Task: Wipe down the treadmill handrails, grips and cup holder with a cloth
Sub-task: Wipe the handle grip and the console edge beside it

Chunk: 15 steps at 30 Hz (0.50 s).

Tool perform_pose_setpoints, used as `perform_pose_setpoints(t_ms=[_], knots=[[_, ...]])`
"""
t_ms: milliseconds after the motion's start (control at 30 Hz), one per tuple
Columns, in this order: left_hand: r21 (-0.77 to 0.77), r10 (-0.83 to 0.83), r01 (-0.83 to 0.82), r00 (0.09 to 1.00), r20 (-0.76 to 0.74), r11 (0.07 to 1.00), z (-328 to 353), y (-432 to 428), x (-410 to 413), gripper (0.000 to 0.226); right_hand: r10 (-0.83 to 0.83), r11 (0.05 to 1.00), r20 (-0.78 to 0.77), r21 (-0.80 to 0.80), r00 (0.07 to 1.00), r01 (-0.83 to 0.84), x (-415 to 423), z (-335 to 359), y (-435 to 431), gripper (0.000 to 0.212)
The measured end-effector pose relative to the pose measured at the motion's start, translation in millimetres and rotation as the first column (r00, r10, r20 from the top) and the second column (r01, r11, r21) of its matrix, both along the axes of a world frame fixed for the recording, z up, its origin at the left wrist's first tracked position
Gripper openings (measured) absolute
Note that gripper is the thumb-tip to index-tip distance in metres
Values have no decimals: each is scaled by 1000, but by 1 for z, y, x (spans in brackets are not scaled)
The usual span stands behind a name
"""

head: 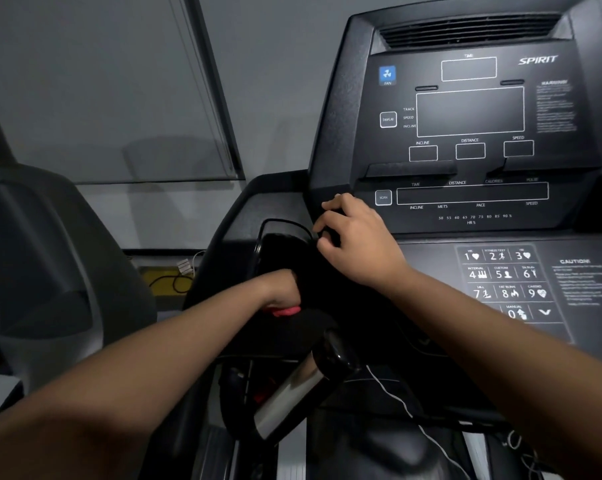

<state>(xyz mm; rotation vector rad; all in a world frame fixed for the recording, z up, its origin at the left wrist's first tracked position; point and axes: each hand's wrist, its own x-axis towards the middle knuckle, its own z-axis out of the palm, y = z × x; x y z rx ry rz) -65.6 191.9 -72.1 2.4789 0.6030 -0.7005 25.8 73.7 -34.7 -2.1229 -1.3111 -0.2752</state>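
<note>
The black treadmill console [469,202] fills the right side. Its cup holder [275,222] is a dark well at the console's left. My left hand [281,285] reaches down into this well, fingers hidden in the dark. A red cloth [283,310] peeks out just under that hand, which seems to grip it. My right hand [356,237] rests with bent fingers on the console at the cup holder's right rim and holds nothing. Below the well, a handrail grip [294,389] with a silver sensor plate slants toward me.
A number keypad [503,282] lies right of my right forearm. A thin white cable [396,400] hangs below the console. Another dark machine [50,254] stands at the left, with a yellow patch and black cord [168,280] on the floor between. Grey wall behind.
</note>
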Motion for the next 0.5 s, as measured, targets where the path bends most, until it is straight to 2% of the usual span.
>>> perform_pose_setpoints(t_ms=[133, 233, 267, 367, 500], knots=[[178, 1, -32, 986, 168, 983, -27, 8, 6, 28, -3, 1000, 2, -19, 1000, 3, 0, 1, -1, 26], [252, 11, -78, 967, 256, 965, -30, 11, 5, 30, -1, 1000, 6, -18, 1000, 1, 1, 1, -1, 26], [330, -35, -56, 964, 265, 942, -29, 13, 5, 31, -1, 1000, 5, -20, 1000, 1, 1, 2, -1, 25], [427, -93, 3, 978, 189, 904, -30, 14, 14, 33, 0, 999, 3, -34, 1000, 0, 1, 3, -2, 21], [607, 36, -65, 998, 61, 792, -27, 4, 21, 34, 5, 999, -6, -34, 1000, -5, 0, 3, -2, 23]])
